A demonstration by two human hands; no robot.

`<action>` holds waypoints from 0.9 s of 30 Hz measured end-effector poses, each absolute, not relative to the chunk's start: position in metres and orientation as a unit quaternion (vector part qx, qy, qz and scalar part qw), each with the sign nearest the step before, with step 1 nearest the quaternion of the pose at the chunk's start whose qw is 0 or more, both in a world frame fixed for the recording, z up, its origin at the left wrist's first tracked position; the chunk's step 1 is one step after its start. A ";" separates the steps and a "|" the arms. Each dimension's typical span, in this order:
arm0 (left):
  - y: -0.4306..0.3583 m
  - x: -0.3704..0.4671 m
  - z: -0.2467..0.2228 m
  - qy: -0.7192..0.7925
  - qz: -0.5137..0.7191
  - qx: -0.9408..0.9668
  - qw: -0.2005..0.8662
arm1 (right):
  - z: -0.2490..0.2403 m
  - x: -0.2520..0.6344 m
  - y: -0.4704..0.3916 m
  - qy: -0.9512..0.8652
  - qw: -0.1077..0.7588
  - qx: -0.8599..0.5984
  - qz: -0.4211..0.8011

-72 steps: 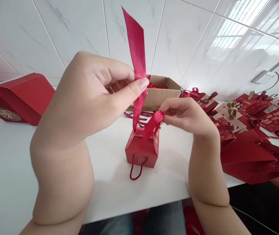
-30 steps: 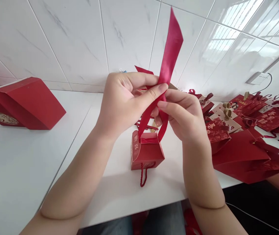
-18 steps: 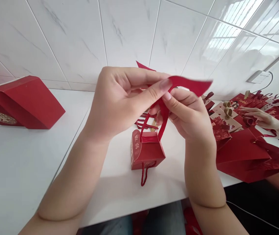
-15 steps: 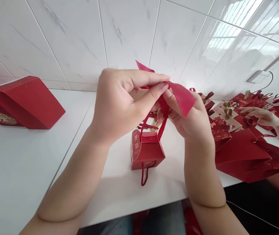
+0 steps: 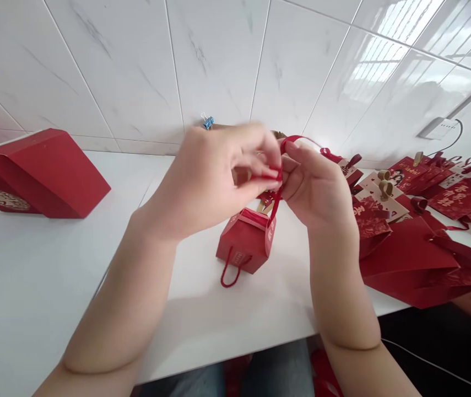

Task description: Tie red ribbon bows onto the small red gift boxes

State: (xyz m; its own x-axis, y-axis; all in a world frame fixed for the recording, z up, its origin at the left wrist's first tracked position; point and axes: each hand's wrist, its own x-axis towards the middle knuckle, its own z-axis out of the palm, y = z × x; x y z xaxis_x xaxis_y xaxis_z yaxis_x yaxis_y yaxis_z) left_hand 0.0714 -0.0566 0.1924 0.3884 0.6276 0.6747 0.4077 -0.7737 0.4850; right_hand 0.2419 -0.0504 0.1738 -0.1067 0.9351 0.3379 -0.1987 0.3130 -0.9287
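Both forearms are bare along their visible length: the left forearm (image 5: pixel 123 298) and the right forearm (image 5: pixel 340 281) are smooth and rounded, tapering towards the wrist, and a curved crease runs across each one low down. The left hand (image 5: pixel 218 182) is bare and blurred, its finer detail lost. The right hand (image 5: pixel 320 190) is bare too, with lines creasing its palm. Below, blue denim jeans (image 5: pixel 283 369) cover both legs, the cloth faded to a paler blue in places.
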 end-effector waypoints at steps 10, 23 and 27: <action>-0.036 0.064 0.190 0.350 0.337 0.848 0.211 | 0.166 0.250 -0.050 -0.685 0.540 -0.402 0.279; -0.019 0.094 0.174 0.312 0.428 0.732 0.429 | 0.162 0.244 -0.049 -0.724 0.585 -0.301 0.208; -0.016 0.092 0.174 0.307 0.470 0.714 0.418 | 0.162 0.244 -0.046 -0.726 0.578 -0.278 0.249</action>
